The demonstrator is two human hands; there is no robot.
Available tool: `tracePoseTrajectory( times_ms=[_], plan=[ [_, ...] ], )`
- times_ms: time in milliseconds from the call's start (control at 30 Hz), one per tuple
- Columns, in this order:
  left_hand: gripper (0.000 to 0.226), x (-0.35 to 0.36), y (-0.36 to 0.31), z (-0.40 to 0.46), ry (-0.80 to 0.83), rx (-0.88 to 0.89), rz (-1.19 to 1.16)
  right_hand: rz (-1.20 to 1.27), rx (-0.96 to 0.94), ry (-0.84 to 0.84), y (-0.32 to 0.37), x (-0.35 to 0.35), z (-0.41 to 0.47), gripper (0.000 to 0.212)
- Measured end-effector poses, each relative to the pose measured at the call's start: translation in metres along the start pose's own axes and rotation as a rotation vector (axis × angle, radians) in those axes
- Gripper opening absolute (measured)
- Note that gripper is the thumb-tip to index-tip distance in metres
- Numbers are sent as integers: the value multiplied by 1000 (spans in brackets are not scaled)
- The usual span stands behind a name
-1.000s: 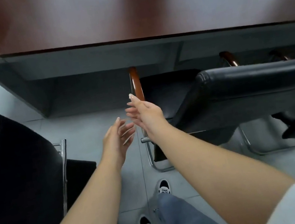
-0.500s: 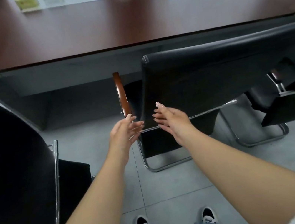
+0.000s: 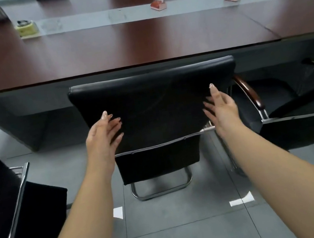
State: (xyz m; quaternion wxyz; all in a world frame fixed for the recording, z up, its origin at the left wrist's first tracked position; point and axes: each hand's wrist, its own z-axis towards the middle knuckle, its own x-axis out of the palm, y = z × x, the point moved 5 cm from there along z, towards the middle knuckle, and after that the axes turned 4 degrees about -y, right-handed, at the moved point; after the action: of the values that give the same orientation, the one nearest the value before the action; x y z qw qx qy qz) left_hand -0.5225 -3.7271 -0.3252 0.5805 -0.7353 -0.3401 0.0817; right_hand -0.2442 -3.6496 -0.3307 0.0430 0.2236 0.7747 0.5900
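Black chair [image 3: 156,106], reddish-brown table [image 3: 119,46], grey floor tiles [image 3: 188,213].

Meeting room (long table [image 3: 139,42], chairs [image 3: 156,106])

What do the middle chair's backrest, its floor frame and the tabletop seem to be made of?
The backrest looks like black leather or vinyl: soft sheen, padded rolled top edge. The floor frame looks like chrome-plated metal tube: bright mirror-like glints along its bend. The tabletop looks like reddish-brown wood or veneer, semi-gloss: it reflects light in broad streaks.
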Motion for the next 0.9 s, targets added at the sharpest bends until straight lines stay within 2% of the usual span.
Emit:
tracePoseTrajectory(
  times_ms=[167,233,300,367,500,600,733,833,900],
  plan=[
    [15,9,-4,-12,-36,63,90,-115,-112,-20,27,-18,29,46],
    [22,12,-10,-13,-37,101,153,-143,-159,-37,29,-19,37,57],
    [32,14,-21,-13,-33,165,212,-223,-188,-26,28,-19,41,76],
    [31,20,-38,-12,-31,287,254,-280,-191,37,27,-14,47,94],
    [20,50,-63,-18,114,452,387,-201,-162,137,36,-3,61,97],
    [20,80,-77,-21,257,588,606,-194,-132,177,46,2,65,94],
    [43,105,-92,0,328,666,1041,-213,-121,208,52,3,67,120],
    [54,105,-86,19,344,645,1342,-247,-131,244,53,1,70,117],
    [58,103,-81,25,328,671,1406,-290,-137,259,54,1,70,109]
  ],
)
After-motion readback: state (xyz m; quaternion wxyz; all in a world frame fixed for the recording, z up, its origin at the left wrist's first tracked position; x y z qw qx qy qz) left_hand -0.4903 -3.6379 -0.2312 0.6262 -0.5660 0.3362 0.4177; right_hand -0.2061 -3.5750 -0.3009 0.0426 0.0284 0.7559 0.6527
